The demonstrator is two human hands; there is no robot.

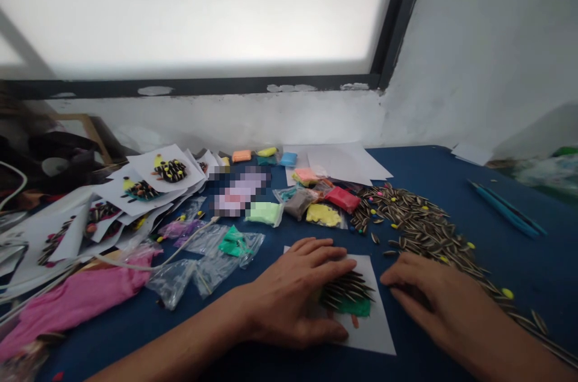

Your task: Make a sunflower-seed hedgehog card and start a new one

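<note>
My left hand (300, 295) lies spread over a white paper sheet (379, 334), its fingers stretched across the sheet's upper part. Beside its fingers, a patch of green clay (356, 308) on the paper bears many striped sunflower seeds (347, 289) stuck in like spines, with a small brown clay piece (354, 322) below. Part of this figure is hidden under the hand. Just right of the paper, my right hand (445, 304) is curled with fingertips drawn together; whatever they may hold is not visible. It rests at the near side of a loose sunflower seed pile (415, 219).
Stacked papers with similar seed figures (149, 189) lie at left, near a pink clay bag (90, 298) and a white cable (180, 248). Clay packets (323, 215) sit at centre, blank sheets (347, 162) behind. Blue tweezers (508, 207) lie at right. A wall (316, 117) bounds the back.
</note>
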